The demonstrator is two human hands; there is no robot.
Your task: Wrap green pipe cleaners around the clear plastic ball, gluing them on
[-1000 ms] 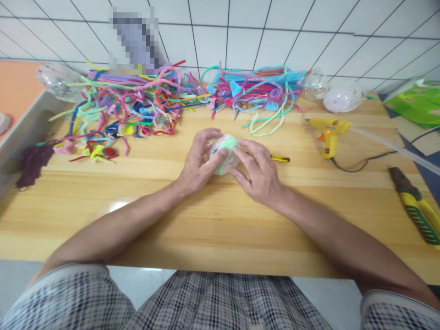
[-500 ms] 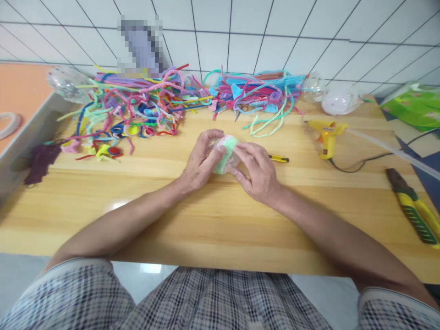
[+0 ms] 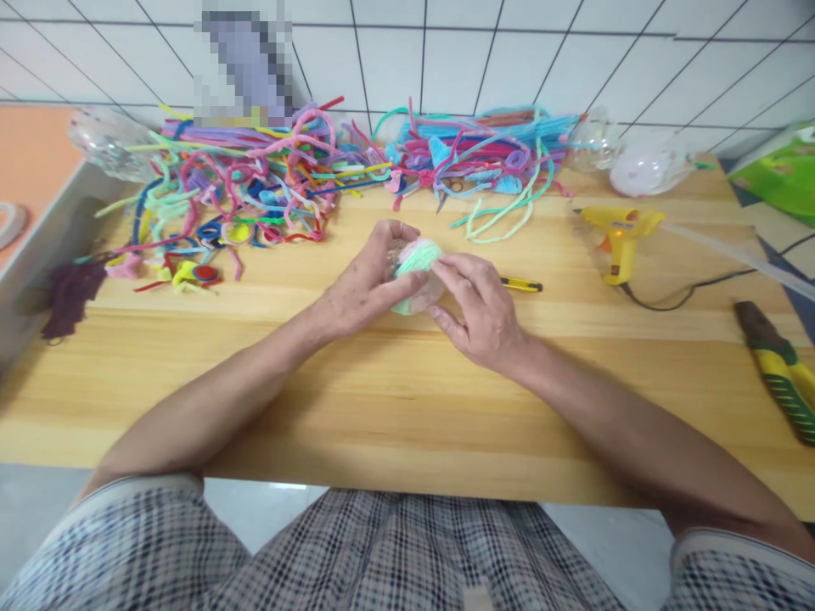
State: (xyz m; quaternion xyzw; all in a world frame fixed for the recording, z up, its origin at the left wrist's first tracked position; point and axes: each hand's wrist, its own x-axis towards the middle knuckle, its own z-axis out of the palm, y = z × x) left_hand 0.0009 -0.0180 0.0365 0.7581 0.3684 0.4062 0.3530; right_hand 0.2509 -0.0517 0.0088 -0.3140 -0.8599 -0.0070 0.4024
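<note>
Over the middle of the wooden table, both hands hold a clear plastic ball [image 3: 428, 295] with mint-green and pale pink pipe cleaners [image 3: 417, 257] across it. My left hand [image 3: 373, 284] curves round its left side, thumb lying across the front. On the right side, my right hand [image 3: 477, 310] presses its fingertips and thumb against the ball. Part of the ball is hidden behind the fingers. Just right of my right hand lies a yellow utility knife [image 3: 522, 284].
A heap of coloured pipe cleaners [image 3: 235, 187] and pipe cleaner bundles [image 3: 484, 140] line the wall. At right are a yellow hot glue gun [image 3: 621, 238] with its cord, pliers [image 3: 777, 369] and clear balls [image 3: 646, 165]. A dark purple piece [image 3: 73, 293] lies at left.
My left hand has turned a little, its thumb now stretched further across the ball. The ball has rotated slightly between the hands. The camera view has shifted a little.
</note>
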